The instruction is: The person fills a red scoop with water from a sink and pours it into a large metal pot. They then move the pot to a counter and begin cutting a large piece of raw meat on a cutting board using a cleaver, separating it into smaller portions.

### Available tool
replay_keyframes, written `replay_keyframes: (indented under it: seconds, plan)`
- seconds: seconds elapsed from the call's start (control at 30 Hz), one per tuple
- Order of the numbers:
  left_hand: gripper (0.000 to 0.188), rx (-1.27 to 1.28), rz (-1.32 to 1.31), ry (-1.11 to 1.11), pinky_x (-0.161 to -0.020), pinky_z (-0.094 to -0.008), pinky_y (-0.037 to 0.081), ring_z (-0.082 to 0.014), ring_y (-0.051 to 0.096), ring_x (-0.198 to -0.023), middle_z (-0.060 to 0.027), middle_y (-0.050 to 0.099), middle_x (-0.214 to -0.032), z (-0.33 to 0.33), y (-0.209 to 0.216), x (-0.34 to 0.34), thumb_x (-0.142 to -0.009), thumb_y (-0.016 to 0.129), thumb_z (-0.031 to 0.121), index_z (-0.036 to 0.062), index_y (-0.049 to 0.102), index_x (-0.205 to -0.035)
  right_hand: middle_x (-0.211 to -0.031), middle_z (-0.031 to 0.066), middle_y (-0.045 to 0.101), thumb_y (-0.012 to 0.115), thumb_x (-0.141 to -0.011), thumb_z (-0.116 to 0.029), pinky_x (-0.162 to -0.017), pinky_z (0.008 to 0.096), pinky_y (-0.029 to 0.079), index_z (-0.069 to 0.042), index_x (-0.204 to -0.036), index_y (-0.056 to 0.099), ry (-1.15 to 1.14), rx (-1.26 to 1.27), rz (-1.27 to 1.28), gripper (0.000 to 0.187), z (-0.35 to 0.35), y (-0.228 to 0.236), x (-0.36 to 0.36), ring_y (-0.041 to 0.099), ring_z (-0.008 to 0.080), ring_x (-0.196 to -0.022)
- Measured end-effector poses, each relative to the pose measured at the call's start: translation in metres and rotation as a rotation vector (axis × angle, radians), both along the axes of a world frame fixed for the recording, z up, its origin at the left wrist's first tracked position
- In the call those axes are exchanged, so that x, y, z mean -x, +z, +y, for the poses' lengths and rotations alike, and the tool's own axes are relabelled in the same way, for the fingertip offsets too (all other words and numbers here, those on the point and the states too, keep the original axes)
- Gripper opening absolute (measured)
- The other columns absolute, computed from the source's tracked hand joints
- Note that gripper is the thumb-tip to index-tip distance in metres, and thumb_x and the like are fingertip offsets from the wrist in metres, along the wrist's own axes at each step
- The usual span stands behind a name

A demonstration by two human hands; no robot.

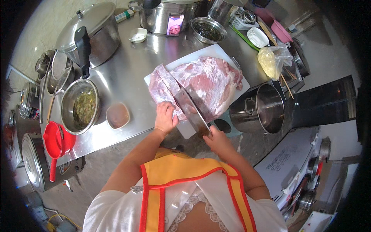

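Observation:
A large slab of raw meat (208, 79), pink with white fat, lies across a white cutting board (214, 51). My right hand (217, 141) is closed round the handle of a broad cleaver (190, 108). Its blade stands in the cut between the big slab and a long strip of meat (161, 91) on the left. With curled fingers my left hand (166, 117) presses on the near end of that strip, left of the blade. How deep the blade's edge sits in the meat is hidden.
On the steel counter (133, 77) stand a pressure cooker (92, 33), a bowl of chopped greens (81, 106), a small dish (118, 115) and a phone (175, 25). A deep steel pot (257, 108) stands close to the board's right. Red plastic ladles (54, 141) lie at the left edge.

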State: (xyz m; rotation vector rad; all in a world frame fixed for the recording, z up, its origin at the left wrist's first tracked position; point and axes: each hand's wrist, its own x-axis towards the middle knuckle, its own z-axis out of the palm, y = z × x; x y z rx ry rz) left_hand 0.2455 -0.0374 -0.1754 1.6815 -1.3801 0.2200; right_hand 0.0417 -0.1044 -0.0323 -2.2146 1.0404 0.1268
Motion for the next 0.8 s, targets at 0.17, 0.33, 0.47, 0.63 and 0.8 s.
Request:
replay_keyframes:
  seconds: [0.17,0.33,0.47,0.63,0.8]
  plan:
    - [0.03,0.002,-0.006,0.002,-0.083,-0.0462,0.033,-0.034,0.041,-0.092,-0.0145,0.043,-0.093,0.0,0.005,0.001,-0.059,0.054,0.017,0.0034,0.046,-0.084,-0.065,0.0199,0.054,0.055,-0.077,-0.016,-0.056,0.044,0.041,0.002,-0.082,0.042,-0.023,0.0,-0.048,0.023,0.011,-0.001,0.002,0.053,0.0394,-0.065]
    - [0.03,-0.003,-0.016,-0.013,-0.082,-0.0464,0.033,-0.0335,0.041,-0.09,-0.0147,0.042,-0.092,-0.001,0.003,0.0,-0.058,0.053,0.017,0.003,0.046,-0.084,-0.07,0.0241,0.054,0.052,-0.075,-0.014,-0.062,0.047,0.042,0.002,-0.084,0.042,0.015,0.067,-0.038,0.021,0.004,-0.033,-0.032,0.053,0.0412,-0.071]
    - [0.028,0.022,-0.012,-0.002,-0.082,-0.0454,0.033,-0.0344,0.041,-0.088,-0.0151,0.042,-0.09,-0.003,0.005,0.001,-0.058,0.051,0.014,0.0033,0.046,-0.084,-0.071,0.0262,0.054,0.051,-0.075,-0.013,-0.064,0.048,0.042,0.003,-0.084,0.043,0.073,0.14,-0.156,0.02,-0.01,-0.042,-0.063,0.053,0.0425,-0.072]
    - [0.03,0.007,-0.005,0.009,-0.08,-0.0465,0.033,-0.0342,0.041,-0.087,-0.0145,0.042,-0.089,-0.003,0.003,-0.001,-0.056,0.052,0.014,0.0031,0.046,-0.084,-0.073,0.0269,0.054,0.051,-0.076,-0.013,-0.065,0.0478,0.042,0.002,-0.085,0.043,-0.007,0.045,-0.101,0.019,0.005,-0.038,-0.039,0.053,0.0428,-0.073]
    - [0.031,0.006,0.003,0.013,-0.081,-0.0471,0.033,-0.0345,0.041,-0.088,-0.0145,0.041,-0.09,-0.002,0.0,0.0,-0.056,0.053,0.013,0.0033,0.046,-0.084,-0.072,0.0271,0.054,0.051,-0.076,-0.015,-0.064,0.0476,0.043,0.002,-0.085,0.044,-0.046,0.012,-0.008,0.02,0.002,-0.038,-0.042,0.054,0.0423,-0.072]
